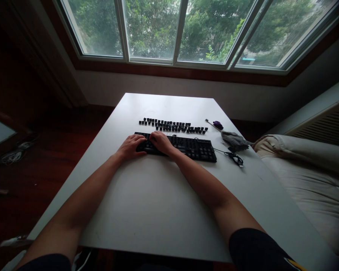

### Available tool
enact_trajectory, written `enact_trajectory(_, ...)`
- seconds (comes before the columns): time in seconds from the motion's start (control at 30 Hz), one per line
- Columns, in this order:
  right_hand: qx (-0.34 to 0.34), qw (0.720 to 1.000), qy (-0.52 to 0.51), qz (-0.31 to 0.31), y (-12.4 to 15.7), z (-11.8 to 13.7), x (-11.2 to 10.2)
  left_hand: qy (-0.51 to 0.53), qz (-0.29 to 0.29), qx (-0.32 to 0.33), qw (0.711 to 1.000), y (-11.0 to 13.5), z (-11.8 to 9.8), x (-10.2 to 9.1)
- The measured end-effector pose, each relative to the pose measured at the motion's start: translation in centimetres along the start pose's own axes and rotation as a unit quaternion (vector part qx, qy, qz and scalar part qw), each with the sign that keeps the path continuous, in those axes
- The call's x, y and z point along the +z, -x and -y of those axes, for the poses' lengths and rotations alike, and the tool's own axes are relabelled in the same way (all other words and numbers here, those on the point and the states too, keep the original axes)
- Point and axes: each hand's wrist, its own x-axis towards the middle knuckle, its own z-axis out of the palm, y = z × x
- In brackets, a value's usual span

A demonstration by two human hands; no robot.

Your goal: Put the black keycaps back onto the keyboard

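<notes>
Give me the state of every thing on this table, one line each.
Black computer keyboard: flat on the white table, left end under both hands.
Loose black keycaps: off, laid in rows beyond the keyboard.
Black cable: coiled, right of keyboard.
Grey cloth: crumpled.
Left hand: on keyboard's left end.
Right hand: fingers on keys.

The keyboard (186, 146) and the loose keycaps (173, 126) are black on the plain white surface (158, 203). Toward the surface's right edge lie a purple-headed brush (217, 124), a grey cloth (235, 140) and a black cable (234, 157).
</notes>
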Motion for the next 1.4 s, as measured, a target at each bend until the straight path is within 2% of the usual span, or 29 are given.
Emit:
enact_trajectory(0.23,-0.022,0.998,0.045,0.023,-0.3,0.0,-0.4,0.003,-0.016,-0.010,1.000,-0.1,0.0,0.7)
enact_trajectory(0.47,-0.054,0.983,0.168,0.041,1.1,2.1,-0.2,0.009,-0.012,-0.010,1.000,-0.1,0.1,0.8)
enact_trajectory(0.6,-0.044,0.980,0.186,0.047,1.4,2.6,0.0,0.012,-0.012,-0.009,1.000,0.0,-0.1,0.8)
enact_trajectory(0.77,0.013,0.993,0.110,0.045,-0.3,0.5,-1.3,0.012,-0.023,-0.006,1.000,0.0,-0.1,0.7)
enact_trajectory(0.87,0.039,0.990,0.134,-0.005,-2.1,-1.5,-2.5,0.018,-0.027,-0.004,0.999,0.1,-0.1,0.6)
enact_trajectory(0.93,0.051,0.984,0.168,-0.012,-3.2,-2.8,-3.0,0.021,-0.027,-0.003,0.999,0.0,0.0,0.5)
enact_trajectory(1.17,0.044,0.963,0.250,0.089,-6.0,-5.7,-2.1,0.027,-0.025,-0.002,0.999,0.0,0.3,0.5)
enact_trajectory(1.4,0.041,0.970,0.221,0.095,-6.4,-6.6,-1.4,0.031,-0.026,-0.005,0.999,0.1,0.2,0.5)
